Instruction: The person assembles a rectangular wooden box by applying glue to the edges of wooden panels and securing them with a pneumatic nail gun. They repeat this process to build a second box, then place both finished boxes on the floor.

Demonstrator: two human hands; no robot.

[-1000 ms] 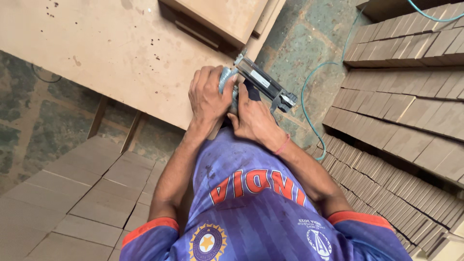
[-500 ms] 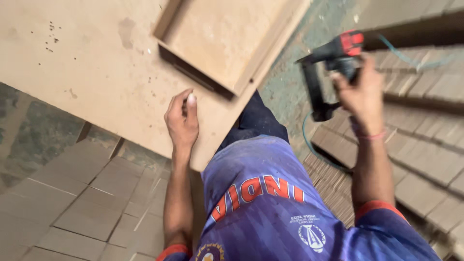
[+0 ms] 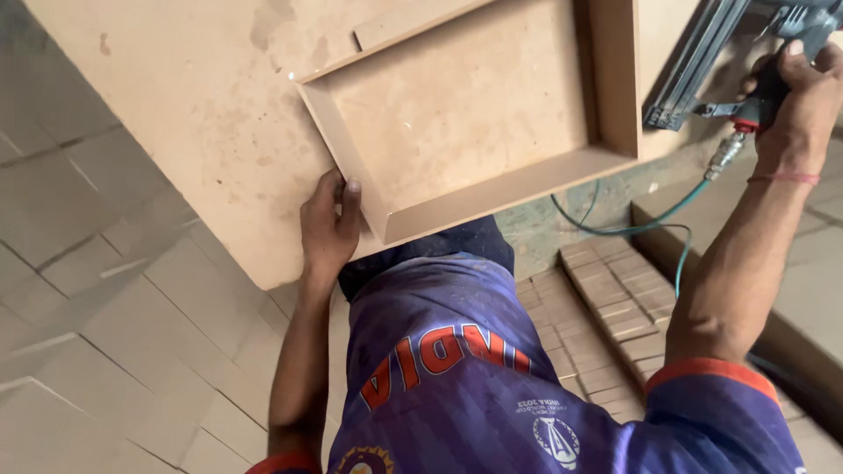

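Observation:
A large brown fibreboard panel (image 3: 176, 114) lies flat in front of me with a shallow rectangular wooden frame (image 3: 479, 105) standing on it. My left hand (image 3: 329, 224) rests on the panel at the frame's near left corner, fingers against the frame's side wall. My right hand (image 3: 795, 92) is raised at the upper right and grips the handle of a pneumatic nail gun (image 3: 711, 61), whose long magazine slants down beside the frame's right wall. A green air hose (image 3: 650, 230) hangs from the gun's fitting.
Stacks of small cut wooden strips (image 3: 615, 307) lie on the floor at my right. More flat boards (image 3: 105, 351) cover the floor on the left and below. My purple shirt (image 3: 492, 377) fills the lower middle.
Both hands were together on the nail gun a second ago. The right hand then lifted the gun away to the right, and the left hand moved onto the panel beside the frame.

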